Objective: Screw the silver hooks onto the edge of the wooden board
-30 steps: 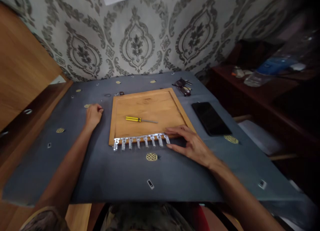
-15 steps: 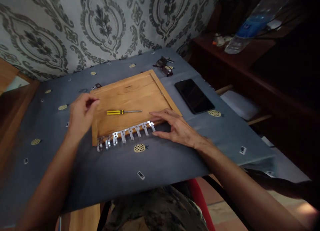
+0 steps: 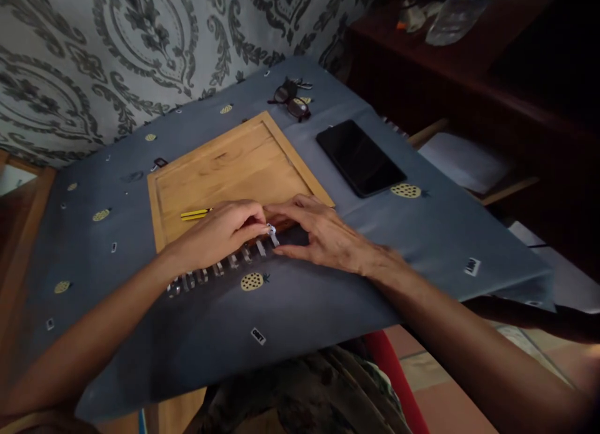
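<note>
A silver metal hook rail [image 3: 261, 248] with several hooks lies along the near edge of a shallow-framed wooden board [image 3: 229, 165]. My left hand [image 3: 220, 234] is over the rail, thumb and fingertips pinched together at its right end; whatever they hold is too small to make out. Opposite it, my right hand [image 3: 325, 237] steadies that same end, fingers on the board's edge and thumb against the last hook. A yellow-and-black screwdriver [image 3: 194, 214] rests on the board, its shaft hidden behind my left hand.
A black phone [image 3: 360, 157] lies right of the board. Behind it are eyeglasses [image 3: 290, 99] and keys [image 3: 302, 84]. A plastic bottle [image 3: 457, 18] stands on the dark wooden furniture [image 3: 422, 65] at right. Blue cloth with pineapples covers the table [image 3: 300, 309].
My left hand has moved right from the board's left edge to the rail's right end, now covering the screwdriver's shaft. My right hand stays at that end. The camera view has shifted.
</note>
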`<state>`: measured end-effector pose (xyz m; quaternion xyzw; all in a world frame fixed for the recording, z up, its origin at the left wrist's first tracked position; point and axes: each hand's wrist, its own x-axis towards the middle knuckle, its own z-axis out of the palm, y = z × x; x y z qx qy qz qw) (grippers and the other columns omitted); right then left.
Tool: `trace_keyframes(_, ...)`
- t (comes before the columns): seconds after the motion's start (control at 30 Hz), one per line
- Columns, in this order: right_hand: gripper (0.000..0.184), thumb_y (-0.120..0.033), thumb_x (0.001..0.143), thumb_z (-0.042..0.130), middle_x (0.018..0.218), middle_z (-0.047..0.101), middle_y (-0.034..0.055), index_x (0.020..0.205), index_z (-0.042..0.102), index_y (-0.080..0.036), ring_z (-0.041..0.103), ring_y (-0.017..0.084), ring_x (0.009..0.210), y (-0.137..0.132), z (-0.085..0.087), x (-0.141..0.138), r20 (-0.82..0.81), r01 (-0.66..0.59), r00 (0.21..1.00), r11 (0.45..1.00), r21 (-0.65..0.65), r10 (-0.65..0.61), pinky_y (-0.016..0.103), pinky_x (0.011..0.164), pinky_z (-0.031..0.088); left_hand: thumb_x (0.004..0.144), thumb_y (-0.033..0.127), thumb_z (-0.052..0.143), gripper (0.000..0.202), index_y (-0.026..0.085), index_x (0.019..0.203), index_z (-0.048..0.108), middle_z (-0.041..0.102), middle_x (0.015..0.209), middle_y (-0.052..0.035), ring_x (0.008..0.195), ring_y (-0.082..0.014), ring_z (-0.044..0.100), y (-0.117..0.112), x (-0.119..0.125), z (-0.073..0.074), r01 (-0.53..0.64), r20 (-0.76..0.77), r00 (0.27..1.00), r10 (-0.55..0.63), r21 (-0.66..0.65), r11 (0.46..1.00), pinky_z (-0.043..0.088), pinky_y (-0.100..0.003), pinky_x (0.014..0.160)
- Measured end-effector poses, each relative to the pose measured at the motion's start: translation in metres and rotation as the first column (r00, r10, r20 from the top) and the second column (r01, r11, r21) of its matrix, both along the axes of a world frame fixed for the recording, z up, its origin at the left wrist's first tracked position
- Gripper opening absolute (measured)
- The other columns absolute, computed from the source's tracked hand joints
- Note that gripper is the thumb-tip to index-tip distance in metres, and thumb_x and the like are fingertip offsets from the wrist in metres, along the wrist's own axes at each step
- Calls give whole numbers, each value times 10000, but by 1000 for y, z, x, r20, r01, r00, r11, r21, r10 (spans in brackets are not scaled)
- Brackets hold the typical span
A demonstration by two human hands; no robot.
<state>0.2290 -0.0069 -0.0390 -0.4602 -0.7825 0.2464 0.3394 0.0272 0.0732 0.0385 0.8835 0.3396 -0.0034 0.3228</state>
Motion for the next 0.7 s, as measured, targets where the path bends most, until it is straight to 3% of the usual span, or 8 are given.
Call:
trace_keyframes(0.37, 614, -401, 869, 726, 1058, 621, 74, 1431, 514, -276, 576, 275, 1036, 0, 0, 0, -27, 11, 1000, 1000, 1, -11, 450, 913, 495, 902, 305, 566, 178, 183, 802, 649, 641, 704, 14, 614, -113, 533, 6, 9, -7, -16, -95, 995, 15, -5, 1000, 375, -246, 582)
trace_keyframes(0.57, 648, -332, 837, 760, 1024, 598, 67, 1432, 510, -271, 575, 270, 1016, -1, 1, -1, -22, 19, 1000, 1000, -17, -19, 446, 899, 498, 804, 193, 610, 72, 182, 736, 587, 610, 648, 21, 573, -100, 570, 5, 11, -4, -158, 78, 979, 187, -285, 946, 428, -222, 536)
trace_keyframes(0.7, 613, -339, 851, 740, 1064, 596, 73, 1418, 518, -268, 577, 278, 1062, -1, 2, -1, -28, 23, 999, 999, -27, -24, 449, 909, 495, 768, 198, 661, 59, 178, 718, 637, 620, 627, 20, 552, -88, 581, 3, 10, -5, -179, 137, 960, 245, -372, 911, 462, -213, 532)
